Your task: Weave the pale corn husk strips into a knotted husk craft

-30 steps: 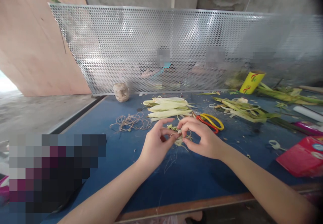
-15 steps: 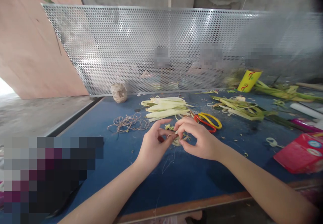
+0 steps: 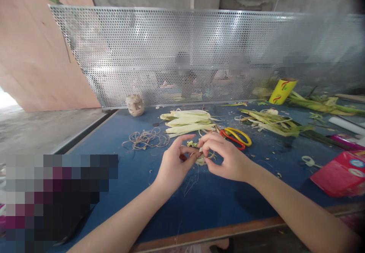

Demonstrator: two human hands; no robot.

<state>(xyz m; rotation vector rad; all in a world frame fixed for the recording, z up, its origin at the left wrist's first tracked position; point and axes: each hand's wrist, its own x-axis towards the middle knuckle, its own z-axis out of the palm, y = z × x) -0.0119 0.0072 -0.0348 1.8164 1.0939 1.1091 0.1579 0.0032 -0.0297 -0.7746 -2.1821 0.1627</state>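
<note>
My left hand [image 3: 174, 162] and my right hand [image 3: 229, 158] meet just above the table, both closed in a pinch. Between their fingertips is a small, pale piece of corn husk [image 3: 201, 161], with thin strands sticking out; the fingers hide much of it. Bits of yellow-green husk [image 3: 191, 144] show just beyond the fingertips. Several pale green corn husks [image 3: 188, 123] lie side by side past my hands. Scissors with red and yellow handles [image 3: 241, 136] rest by my right hand, their blades partly covered. A loose tangle of brown twine [image 3: 146, 139] lies left of my left hand.
A perforated metal screen [image 3: 159, 55] borders the table's [image 3: 216, 207] far side, with people blurred behind it. A twine ball [image 3: 135, 105] stands far left. On the right are more husks [image 3: 270, 121], a yellow roll [image 3: 282, 91] and a red box [image 3: 339, 175].
Almost nothing differs: both hands keep their pinch on the husk piece in the same place. The whole view has shifted very slightly.
</note>
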